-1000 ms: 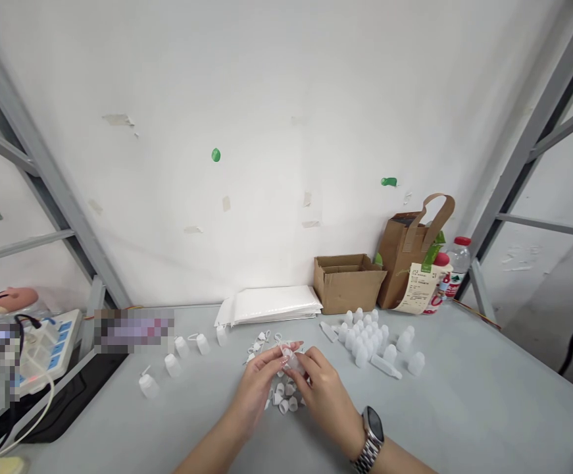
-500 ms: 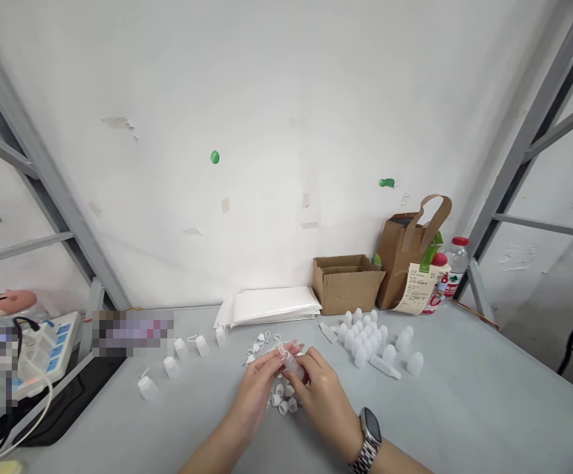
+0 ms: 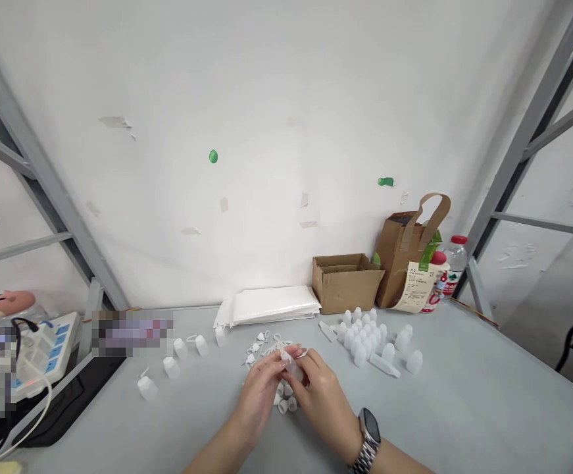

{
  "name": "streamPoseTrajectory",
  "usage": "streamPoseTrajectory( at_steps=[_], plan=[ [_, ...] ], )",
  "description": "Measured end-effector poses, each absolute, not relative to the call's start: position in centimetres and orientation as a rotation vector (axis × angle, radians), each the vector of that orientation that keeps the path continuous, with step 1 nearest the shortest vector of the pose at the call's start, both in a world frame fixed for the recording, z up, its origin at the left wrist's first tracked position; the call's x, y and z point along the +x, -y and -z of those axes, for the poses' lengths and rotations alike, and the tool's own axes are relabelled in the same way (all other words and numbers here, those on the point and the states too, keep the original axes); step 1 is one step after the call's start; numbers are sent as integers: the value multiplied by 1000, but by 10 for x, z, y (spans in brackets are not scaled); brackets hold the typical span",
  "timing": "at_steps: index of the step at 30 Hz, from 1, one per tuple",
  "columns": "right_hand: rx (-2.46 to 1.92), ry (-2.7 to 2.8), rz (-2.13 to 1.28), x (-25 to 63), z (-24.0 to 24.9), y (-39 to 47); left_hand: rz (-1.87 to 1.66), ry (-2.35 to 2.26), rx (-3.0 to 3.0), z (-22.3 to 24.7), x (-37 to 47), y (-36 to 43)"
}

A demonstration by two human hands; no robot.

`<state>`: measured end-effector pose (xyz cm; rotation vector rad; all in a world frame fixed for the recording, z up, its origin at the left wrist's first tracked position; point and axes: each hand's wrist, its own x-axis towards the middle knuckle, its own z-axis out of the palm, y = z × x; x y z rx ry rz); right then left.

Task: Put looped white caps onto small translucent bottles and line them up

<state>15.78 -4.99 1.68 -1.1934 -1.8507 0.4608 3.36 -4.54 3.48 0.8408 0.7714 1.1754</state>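
The tilted bottle (image 3: 294,368) lies between the fingers of both hands, left (image 3: 260,390) and right (image 3: 323,395), pinched closed on it. Forearms angle inward; caps (image 3: 283,407) lie beneath the fingers.

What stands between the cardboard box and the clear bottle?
In the head view, a paper bag with a slip and a red-capped container stand between the box and the bottle.

I see a grey tabletop (image 3: 468,408) up against a white wall (image 3: 266,79) bearing tape scraps (image 3: 113,122) and green patches (image 3: 213,156), grey metal frames (image 3: 47,178) both sides.
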Motion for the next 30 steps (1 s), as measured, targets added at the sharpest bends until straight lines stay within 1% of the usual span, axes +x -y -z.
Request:
streamPoseTrajectory(
  at_steps=[3,8,11,18,25,30],
  plan=[
    [-1217,1749,-650,157,-21,48,-1172,-783,828,-36,33,46],
    [-1179,1494,-1203,154,-27,40,-1155,-748,780,-35,32,45],
    [-1089,1393,-1430,154,-29,37,-1141,-728,759,-33,30,44],
    [-912,1297,-1636,157,-28,36,-1102,-646,683,-31,28,41],
    [-830,1200,-1770,158,-28,38,-1041,-637,596,-25,24,37],
    [-776,1253,-1802,159,-25,37,-999,-614,626,-27,24,37]
  ],
)
